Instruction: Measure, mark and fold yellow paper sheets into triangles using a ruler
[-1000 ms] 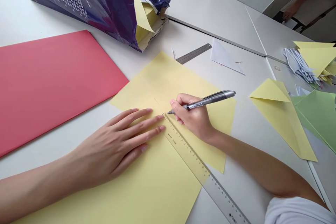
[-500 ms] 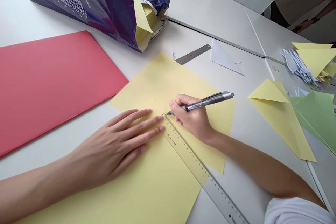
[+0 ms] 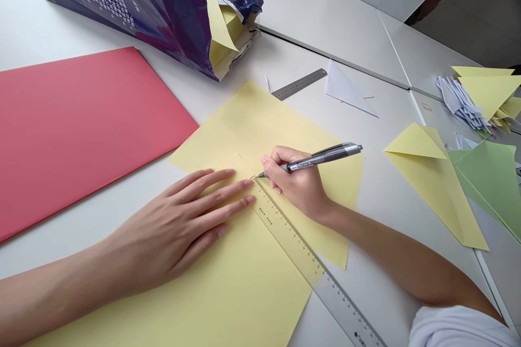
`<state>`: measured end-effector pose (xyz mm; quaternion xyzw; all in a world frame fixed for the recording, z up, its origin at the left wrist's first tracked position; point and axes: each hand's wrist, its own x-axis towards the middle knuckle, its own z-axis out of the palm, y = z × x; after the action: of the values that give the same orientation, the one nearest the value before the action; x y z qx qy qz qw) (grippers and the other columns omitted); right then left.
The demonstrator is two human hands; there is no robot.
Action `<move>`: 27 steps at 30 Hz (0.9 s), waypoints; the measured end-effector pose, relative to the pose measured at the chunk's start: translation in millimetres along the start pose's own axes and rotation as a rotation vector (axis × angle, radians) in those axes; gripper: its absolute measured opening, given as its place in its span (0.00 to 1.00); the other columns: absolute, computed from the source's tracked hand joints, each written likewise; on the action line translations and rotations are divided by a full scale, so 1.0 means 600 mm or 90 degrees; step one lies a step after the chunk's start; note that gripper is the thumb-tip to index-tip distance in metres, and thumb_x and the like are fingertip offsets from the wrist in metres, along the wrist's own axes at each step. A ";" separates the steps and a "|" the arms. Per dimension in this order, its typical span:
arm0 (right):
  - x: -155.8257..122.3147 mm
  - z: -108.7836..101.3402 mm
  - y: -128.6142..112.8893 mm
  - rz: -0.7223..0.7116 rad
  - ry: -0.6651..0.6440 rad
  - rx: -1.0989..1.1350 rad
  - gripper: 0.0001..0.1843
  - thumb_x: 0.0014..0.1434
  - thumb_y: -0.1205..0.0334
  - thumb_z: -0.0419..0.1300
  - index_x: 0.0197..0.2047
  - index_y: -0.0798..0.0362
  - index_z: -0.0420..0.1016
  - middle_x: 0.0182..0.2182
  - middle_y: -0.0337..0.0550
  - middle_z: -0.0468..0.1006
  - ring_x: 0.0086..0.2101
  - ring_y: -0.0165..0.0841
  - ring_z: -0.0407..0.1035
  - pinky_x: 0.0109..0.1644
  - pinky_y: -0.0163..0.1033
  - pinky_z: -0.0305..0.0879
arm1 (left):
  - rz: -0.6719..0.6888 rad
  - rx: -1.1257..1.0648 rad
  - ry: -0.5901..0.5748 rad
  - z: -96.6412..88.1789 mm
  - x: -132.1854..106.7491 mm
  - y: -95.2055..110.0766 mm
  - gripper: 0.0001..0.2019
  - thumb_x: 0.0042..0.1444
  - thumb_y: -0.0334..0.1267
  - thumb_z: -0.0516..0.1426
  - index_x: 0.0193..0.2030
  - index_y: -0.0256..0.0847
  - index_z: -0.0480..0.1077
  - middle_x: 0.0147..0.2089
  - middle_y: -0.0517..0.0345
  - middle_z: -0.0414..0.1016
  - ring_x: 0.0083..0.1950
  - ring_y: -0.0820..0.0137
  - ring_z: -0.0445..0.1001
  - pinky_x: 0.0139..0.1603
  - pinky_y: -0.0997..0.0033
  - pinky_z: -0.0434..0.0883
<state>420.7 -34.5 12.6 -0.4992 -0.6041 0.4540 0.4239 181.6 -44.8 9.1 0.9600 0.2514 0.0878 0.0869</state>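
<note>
My left hand (image 3: 191,217) lies flat with its fingers spread on yellow paper (image 3: 220,293). Two of its fingertips touch the top end of a clear plastic ruler (image 3: 293,238). In my right hand (image 3: 299,181) is a grey and black pen (image 3: 325,156), its tip down on the paper at the ruler's end. Another yellow sheet (image 3: 264,124) lies under both hands and the ruler, turned at an angle. A short faint line shows on it just above the pen tip. The ruler runs down to the lower right, off the paper's edge.
A red sheet or board (image 3: 89,135) lies at left. Behind it is a torn blue pack (image 3: 175,16) of yellow paper. A metal ruler (image 3: 301,84) and a folded white paper (image 3: 348,89) lie beyond. Folded yellow (image 3: 439,190) and green paper (image 3: 490,179) lie at right, near a folded stack (image 3: 476,100).
My hands, the pen and the clear ruler have stayed in place. In the background at upper right, a person has shifted, with only part of an arm showing now.
</note>
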 end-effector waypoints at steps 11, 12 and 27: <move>0.000 0.002 -0.002 -0.010 0.006 0.005 0.20 0.62 0.64 0.57 0.21 0.52 0.55 0.17 0.28 0.58 0.19 0.21 0.56 0.25 0.30 0.55 | 0.037 0.043 0.024 0.002 0.000 -0.002 0.30 0.66 0.41 0.48 0.73 0.51 0.45 0.74 0.72 0.49 0.75 0.68 0.49 0.75 0.67 0.41; 0.000 0.002 -0.001 -0.008 0.006 0.008 0.20 0.62 0.64 0.57 0.21 0.52 0.55 0.16 0.28 0.58 0.19 0.21 0.57 0.24 0.30 0.55 | 0.039 0.047 0.025 0.002 0.000 -0.002 0.30 0.66 0.41 0.48 0.73 0.50 0.46 0.74 0.71 0.48 0.75 0.68 0.48 0.75 0.68 0.40; -0.002 -0.013 -0.008 -0.079 -0.004 -0.004 0.25 0.69 0.41 0.44 0.47 0.50 0.73 0.17 0.30 0.66 0.21 0.25 0.69 0.26 0.30 0.67 | 0.028 0.026 0.026 0.004 -0.004 -0.002 0.28 0.69 0.42 0.46 0.73 0.55 0.43 0.74 0.72 0.49 0.74 0.68 0.49 0.74 0.65 0.45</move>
<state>427.1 -34.9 19.1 -0.4606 -0.6370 0.4263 0.4477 179.6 -44.9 6.2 0.9648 0.2340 0.1041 0.0604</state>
